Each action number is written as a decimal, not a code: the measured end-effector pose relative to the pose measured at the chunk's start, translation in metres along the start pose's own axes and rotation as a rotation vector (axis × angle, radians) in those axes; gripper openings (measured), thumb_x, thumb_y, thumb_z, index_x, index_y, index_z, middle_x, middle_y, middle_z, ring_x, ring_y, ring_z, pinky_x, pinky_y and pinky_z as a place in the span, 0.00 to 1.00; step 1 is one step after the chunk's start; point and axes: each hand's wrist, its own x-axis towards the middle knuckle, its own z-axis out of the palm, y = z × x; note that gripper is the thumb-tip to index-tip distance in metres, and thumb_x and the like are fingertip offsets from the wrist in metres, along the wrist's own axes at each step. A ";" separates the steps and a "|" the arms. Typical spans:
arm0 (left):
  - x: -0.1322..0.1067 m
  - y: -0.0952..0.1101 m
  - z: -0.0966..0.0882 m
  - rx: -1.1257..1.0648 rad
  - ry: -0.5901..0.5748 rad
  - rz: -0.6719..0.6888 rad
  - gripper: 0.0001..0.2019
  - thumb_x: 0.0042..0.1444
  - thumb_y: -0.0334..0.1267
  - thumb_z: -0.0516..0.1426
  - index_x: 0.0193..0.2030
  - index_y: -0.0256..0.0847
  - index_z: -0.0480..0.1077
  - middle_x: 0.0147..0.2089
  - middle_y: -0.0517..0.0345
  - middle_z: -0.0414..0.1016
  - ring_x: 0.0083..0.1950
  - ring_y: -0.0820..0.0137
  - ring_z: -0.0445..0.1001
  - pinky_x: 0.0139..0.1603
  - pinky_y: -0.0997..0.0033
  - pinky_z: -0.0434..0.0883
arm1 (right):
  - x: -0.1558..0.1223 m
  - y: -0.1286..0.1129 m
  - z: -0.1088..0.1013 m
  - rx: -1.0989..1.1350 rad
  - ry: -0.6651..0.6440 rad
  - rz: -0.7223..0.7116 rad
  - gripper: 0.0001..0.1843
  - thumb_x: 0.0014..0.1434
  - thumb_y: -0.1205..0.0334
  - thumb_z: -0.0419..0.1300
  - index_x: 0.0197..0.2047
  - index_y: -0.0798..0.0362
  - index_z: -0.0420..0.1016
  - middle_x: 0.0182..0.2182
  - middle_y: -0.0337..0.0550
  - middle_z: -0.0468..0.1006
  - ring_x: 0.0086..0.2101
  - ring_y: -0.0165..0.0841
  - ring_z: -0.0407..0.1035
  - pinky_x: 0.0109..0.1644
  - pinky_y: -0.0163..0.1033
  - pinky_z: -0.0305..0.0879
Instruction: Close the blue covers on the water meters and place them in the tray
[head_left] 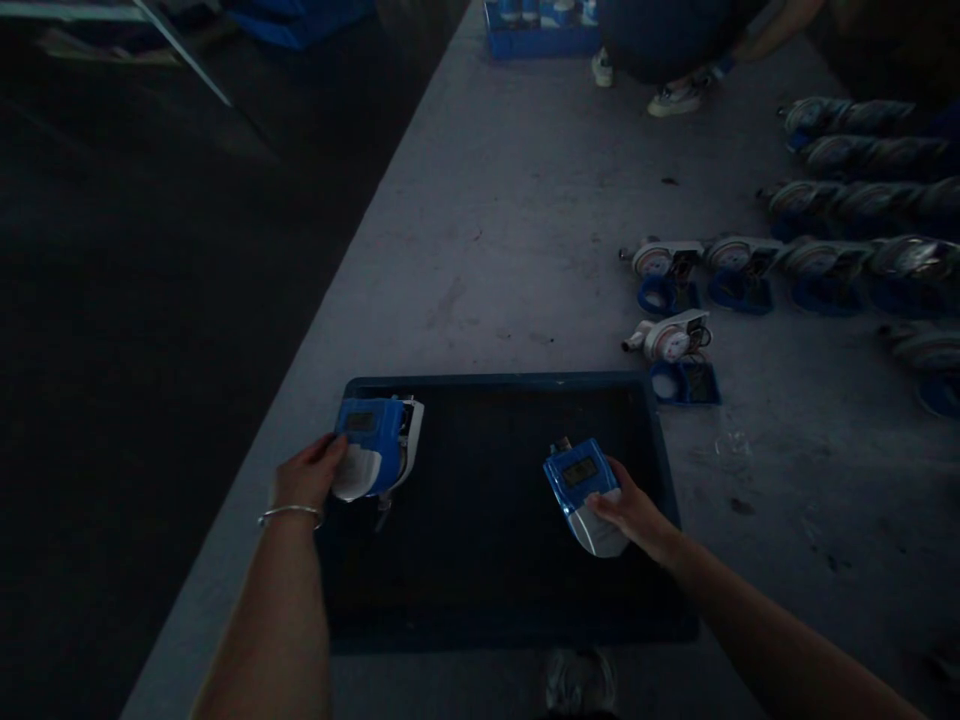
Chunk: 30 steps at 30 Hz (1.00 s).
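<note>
My left hand is closed on a blue water meter with a small display, over the left side of a dark blue crate. The meter's pale body shows behind its blue cover, and a white label or film hangs at its lower end. A second blue water meter is in my right hand, tilted, above the crate's right part. My thumb presses on the white lower part of its front. A bracelet circles my left wrist.
Several opened meters with blue covers beside them stand in rows on the pale floor at the right. At the far end are a blue crate of meters and a crouching person. Dark ground lies to the left.
</note>
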 end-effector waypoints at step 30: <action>-0.170 0.063 0.086 0.291 0.260 0.700 0.27 0.55 0.45 0.54 0.59 0.33 0.60 0.60 0.38 0.55 0.63 0.53 0.53 0.62 0.49 0.53 | 0.000 -0.022 -0.058 0.311 -0.172 0.030 0.39 0.49 0.54 0.59 0.63 0.43 0.50 0.51 0.43 0.71 0.41 0.36 0.70 0.41 0.40 0.68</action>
